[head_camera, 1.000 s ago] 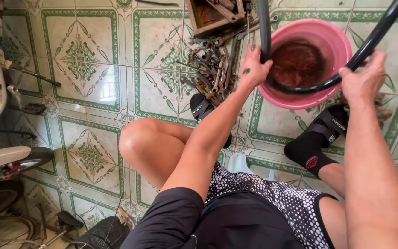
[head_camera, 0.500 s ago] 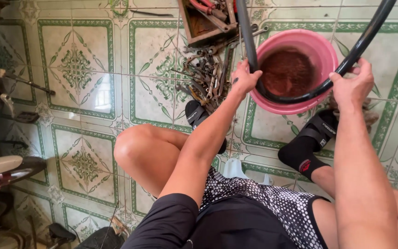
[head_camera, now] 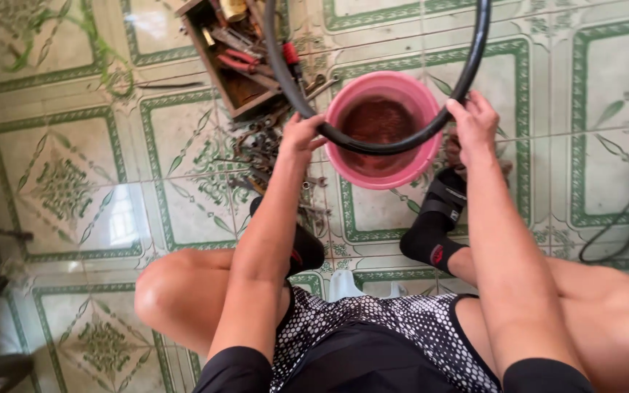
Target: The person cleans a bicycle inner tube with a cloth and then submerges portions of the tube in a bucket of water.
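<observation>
A black rubber inner tube [head_camera: 380,145] loops from the top of the view down over a pink basin [head_camera: 380,171] of brownish water. My left hand [head_camera: 300,138] grips the tube at the basin's left rim. At the right rim my right hand [head_camera: 475,120] holds the same tube. The lowest part of the loop hangs just over the water. I am seated low, with my knees spread and my feet in black socks [head_camera: 427,233] beside the basin.
A wooden toolbox [head_camera: 231,54] with pliers and other tools stands at the top left of the basin. Loose wrenches and metal parts [head_camera: 263,156] lie scattered on the green-patterned floor tiles. A black cable [head_camera: 620,218] curls at the right edge.
The view has swung so the basin sits nearer the middle. Both hands have kept their hold on the tube and moved closer to the basin's rim.
</observation>
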